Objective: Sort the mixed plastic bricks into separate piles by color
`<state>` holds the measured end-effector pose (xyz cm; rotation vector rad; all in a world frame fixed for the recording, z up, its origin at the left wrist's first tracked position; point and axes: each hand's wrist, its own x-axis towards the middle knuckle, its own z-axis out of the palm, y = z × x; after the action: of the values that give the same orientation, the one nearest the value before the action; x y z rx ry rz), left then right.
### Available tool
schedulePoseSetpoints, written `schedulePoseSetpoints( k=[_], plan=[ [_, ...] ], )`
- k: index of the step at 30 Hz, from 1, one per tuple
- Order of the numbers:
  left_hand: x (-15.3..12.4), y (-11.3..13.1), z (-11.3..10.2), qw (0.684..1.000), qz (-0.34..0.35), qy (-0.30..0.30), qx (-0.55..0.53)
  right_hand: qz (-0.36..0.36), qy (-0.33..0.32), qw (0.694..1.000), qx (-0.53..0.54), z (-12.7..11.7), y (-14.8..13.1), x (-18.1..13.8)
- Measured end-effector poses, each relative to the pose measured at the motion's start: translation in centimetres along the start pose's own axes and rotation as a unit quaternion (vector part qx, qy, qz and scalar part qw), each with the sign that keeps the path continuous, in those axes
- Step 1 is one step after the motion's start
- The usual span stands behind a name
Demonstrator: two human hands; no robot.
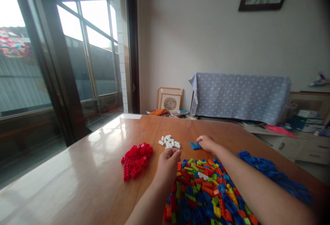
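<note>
The left hand hovers low over the middle of the desk, just short of a small cluster of white bricks. Its grip is drawn together, the fingertips bunched and pointing toward that cluster, and whether a brick sits between them cannot be told. The right hand reaches further toward the far edge and rests with its fingers bent down, touching a few small blue bricks that lie just right of the white ones. Its fingers hide the contact, so I cannot tell if its grip is closed on a piece or only laid against it. Between the two forearms, at the near edge, spreads a heap of mixed bricks in orange, green, blue, red and yellow. A pile of red bricks lies to the left of the left hand, apart from the heap. A long pile of blue bricks runs along the right edge, beyond the right forearm. Past the far edge a framed picture leans against the wall beside a dotted grey cloth draped over furniture.
</note>
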<state>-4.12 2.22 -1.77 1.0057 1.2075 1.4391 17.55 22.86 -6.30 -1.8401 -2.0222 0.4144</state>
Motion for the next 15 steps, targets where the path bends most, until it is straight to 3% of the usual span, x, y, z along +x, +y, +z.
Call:
schedulePoseSetpoints(
  k=[15],
  plan=[
    [-0.3,0.5,0.2,1.0,-0.015,0.005,-0.02,-0.099,-0.079,0.992,-0.026,-0.3,-1.2,0.1]
  ],
)
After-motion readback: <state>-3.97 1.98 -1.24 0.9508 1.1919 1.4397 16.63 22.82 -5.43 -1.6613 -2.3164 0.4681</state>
